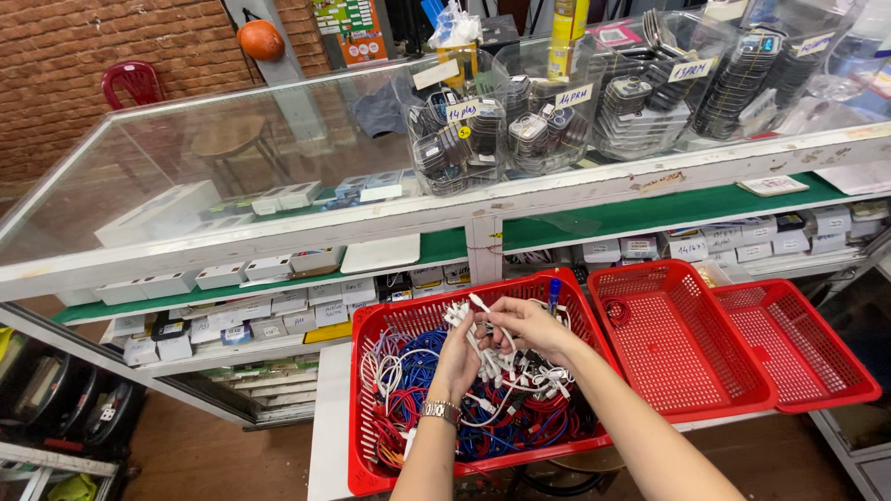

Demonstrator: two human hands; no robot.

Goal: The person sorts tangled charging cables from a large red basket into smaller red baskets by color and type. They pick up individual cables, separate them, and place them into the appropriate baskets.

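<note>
Cables filled the red basket (371, 390) nearest us: white, blue and red ones in a tangle. Our left hand (459, 357) and right hand (531, 325) met above it, fingers curled shut around a bunch of white cables (492, 357) lifted just over the pile. Right of it sat two more red baskets (682, 371), side by side. Beyond them stood the glass counter (232, 158), carrying clear tubs of phone parts (455, 139).

Hands (497, 339) in cable-filled red basket (371, 408)
</note>
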